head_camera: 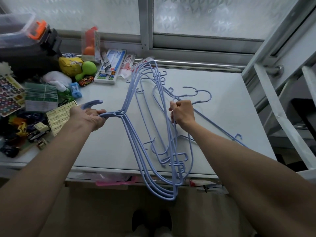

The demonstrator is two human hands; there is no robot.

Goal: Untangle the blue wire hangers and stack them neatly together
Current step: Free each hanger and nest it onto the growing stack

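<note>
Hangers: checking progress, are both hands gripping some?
Yes: the left hand grips bundled hanger necks, the right hand other wires.

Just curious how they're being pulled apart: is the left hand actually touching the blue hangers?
Touching. The head view shows the left hand closed around the gathered necks of the hangers, fingers wrapped over the wires with no gap.

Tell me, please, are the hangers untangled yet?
Not yet: the left hand holds a neat bunch; the right hand's hangers cross.
</note>
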